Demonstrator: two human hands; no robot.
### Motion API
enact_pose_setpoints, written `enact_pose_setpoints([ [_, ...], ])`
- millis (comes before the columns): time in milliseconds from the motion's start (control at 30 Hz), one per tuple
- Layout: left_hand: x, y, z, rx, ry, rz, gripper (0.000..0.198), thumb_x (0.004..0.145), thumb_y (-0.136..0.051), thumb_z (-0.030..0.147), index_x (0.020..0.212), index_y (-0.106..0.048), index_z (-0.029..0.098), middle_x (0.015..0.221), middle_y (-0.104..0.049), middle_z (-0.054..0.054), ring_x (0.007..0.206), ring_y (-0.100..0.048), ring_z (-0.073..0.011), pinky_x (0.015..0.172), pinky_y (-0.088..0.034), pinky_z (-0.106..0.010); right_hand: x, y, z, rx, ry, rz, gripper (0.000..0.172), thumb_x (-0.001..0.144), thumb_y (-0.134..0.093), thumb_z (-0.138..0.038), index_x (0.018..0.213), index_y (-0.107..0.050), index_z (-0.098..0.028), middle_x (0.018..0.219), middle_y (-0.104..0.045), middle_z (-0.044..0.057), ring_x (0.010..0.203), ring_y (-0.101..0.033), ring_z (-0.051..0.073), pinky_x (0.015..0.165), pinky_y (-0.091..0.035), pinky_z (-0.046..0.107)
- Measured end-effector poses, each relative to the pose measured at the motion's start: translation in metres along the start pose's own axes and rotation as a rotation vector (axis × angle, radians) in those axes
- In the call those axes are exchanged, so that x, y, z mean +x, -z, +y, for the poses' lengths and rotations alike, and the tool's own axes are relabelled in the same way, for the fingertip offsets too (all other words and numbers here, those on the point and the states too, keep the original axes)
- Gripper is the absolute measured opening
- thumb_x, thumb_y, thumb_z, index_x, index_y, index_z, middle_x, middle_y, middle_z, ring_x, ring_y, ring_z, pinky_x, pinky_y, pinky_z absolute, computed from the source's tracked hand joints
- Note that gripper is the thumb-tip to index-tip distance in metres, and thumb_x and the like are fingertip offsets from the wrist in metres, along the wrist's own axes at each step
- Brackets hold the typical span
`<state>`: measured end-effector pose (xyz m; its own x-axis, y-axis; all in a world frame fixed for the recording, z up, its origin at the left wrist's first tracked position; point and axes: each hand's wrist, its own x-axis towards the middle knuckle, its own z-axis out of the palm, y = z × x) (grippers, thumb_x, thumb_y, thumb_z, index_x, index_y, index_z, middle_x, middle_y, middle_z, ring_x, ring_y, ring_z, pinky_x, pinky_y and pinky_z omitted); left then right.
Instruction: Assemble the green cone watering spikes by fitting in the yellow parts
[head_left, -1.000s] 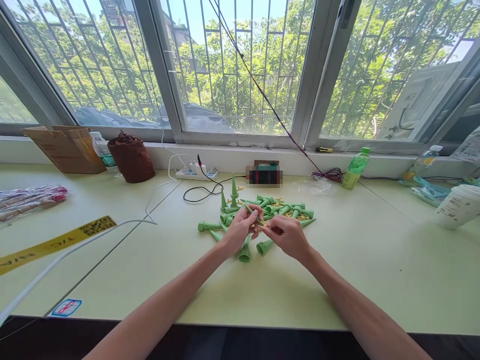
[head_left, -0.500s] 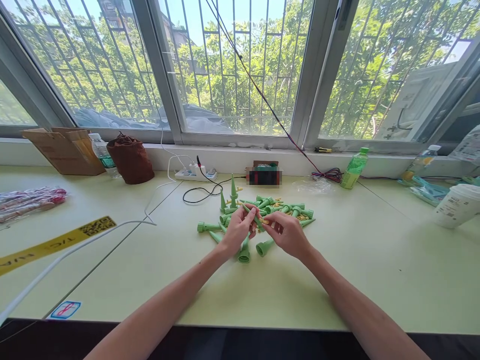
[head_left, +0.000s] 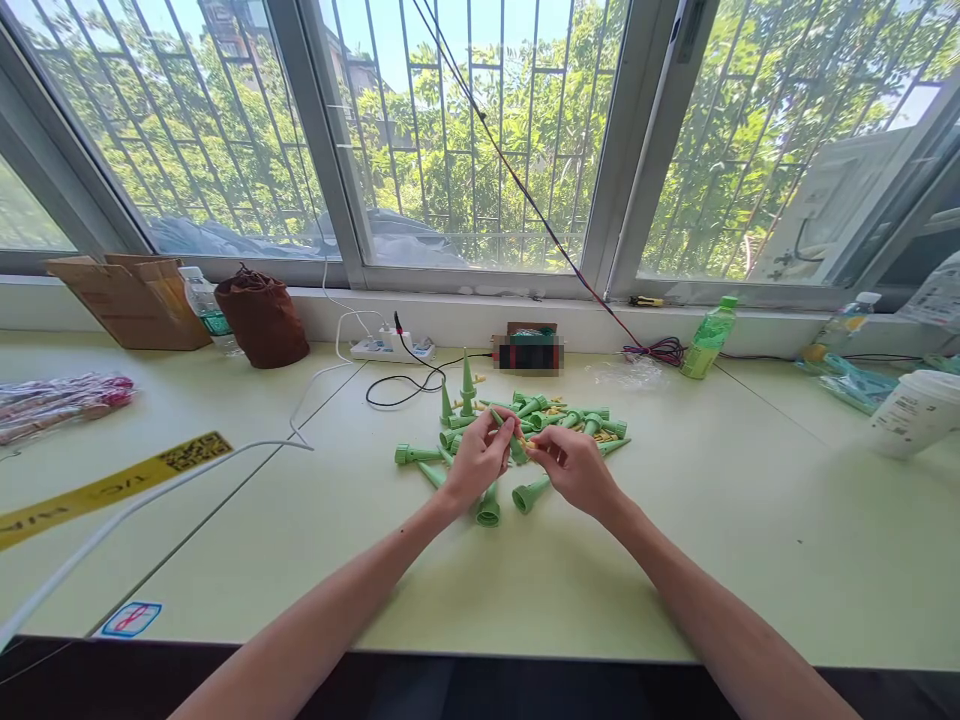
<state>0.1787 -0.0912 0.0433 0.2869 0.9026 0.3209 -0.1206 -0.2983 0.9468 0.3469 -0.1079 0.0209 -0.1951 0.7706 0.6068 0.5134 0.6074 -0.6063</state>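
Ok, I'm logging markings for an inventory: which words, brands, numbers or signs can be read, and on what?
"T/C": yellow strip, beside a QR code.
"N/A": same strip; both look inverted, so uncertain.
Too small or blurred to read: print on the cup and green bottle; the card's red mark is unclear.

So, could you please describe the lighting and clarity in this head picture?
Head view: bright daylight fills the windows; window frames lean, likely wide-angle stretch; pixelation masks a dark object; green cones look distinct, the small yellow pieces less so.
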Motion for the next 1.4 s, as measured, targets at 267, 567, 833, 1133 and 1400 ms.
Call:
enact_pose_setpoints([
  [267, -0.0011, 0.0003, -0.0006, 0.023, -0.019, 0.004, 0.027, 0.087, -0.060, 0.045, 0.086, -0.055, 0.019, 0.078, -0.057, 0.001, 0.040, -0.037, -0.0028, 0.035, -0.028, -0.018, -0.0002, -0.0001, -0.0005, 0.009, -0.017, -0.001, 0.013, 0.088, -0.060, -0.029, 0.080, -0.062, -0.019, 0.066, -0.064, 0.002, 0.056, -0.054, 0.014, 0.053, -0.040, 0.025],
  [567, -0.0037, 0.0003, -0.0014, 0.167, -0.110, 0.003, 0.022, 0.090, -0.056, 0.041, 0.086, -0.056, 0.019, 0.080, -0.056, -0.001, 0.051, -0.040, -0.0067, 0.043, -0.028, -0.019, 0.0007, 0.0005, -0.0001, 0.036, -0.043, -0.003, 0.016, 0.089, -0.060, -0.030, 0.076, -0.059, -0.019, 0.062, -0.061, 0.001, 0.052, -0.050, 0.013, 0.050, -0.038, 0.025],
  [833, -0.0068, 0.0000, 0.0032, 0.298, -0.202, 0.007, 0.019, 0.090, -0.057, 0.037, 0.087, -0.063, 0.019, 0.072, -0.057, -0.002, 0.052, -0.038, -0.0103, 0.049, -0.025, -0.023, 0.0011, 0.0025, -0.0007, 0.061, -0.054, -0.029, 0.017, 0.089, -0.058, -0.029, 0.076, -0.059, -0.019, 0.061, -0.061, 0.000, 0.052, -0.051, 0.014, 0.051, -0.039, 0.025],
  [1133, -0.0085, -0.0006, 0.0023, 0.442, -0.257, -0.009, 0.016, 0.093, -0.052, 0.032, 0.091, -0.062, 0.020, 0.071, -0.055, -0.001, 0.054, -0.041, -0.0116, 0.052, -0.029, -0.024, 0.0023, 0.0033, -0.0006, 0.102, -0.091, -0.044, 0.015, 0.088, -0.059, -0.028, 0.076, -0.059, -0.019, 0.061, -0.061, 0.000, 0.053, -0.052, 0.014, 0.051, -0.039, 0.025],
  [1400, -0.0098, -0.0012, 0.0039, 0.491, -0.293, -0.027, 0.015, 0.092, -0.053, 0.029, 0.101, -0.062, 0.021, 0.076, -0.058, -0.003, 0.060, -0.048, -0.0130, 0.053, -0.035, -0.024, 0.0039, 0.0034, -0.0006, 0.169, -0.138, -0.031, 0.018, 0.087, -0.059, -0.033, 0.077, -0.060, -0.018, 0.061, -0.061, 0.001, 0.053, -0.053, 0.014, 0.049, -0.038, 0.025],
])
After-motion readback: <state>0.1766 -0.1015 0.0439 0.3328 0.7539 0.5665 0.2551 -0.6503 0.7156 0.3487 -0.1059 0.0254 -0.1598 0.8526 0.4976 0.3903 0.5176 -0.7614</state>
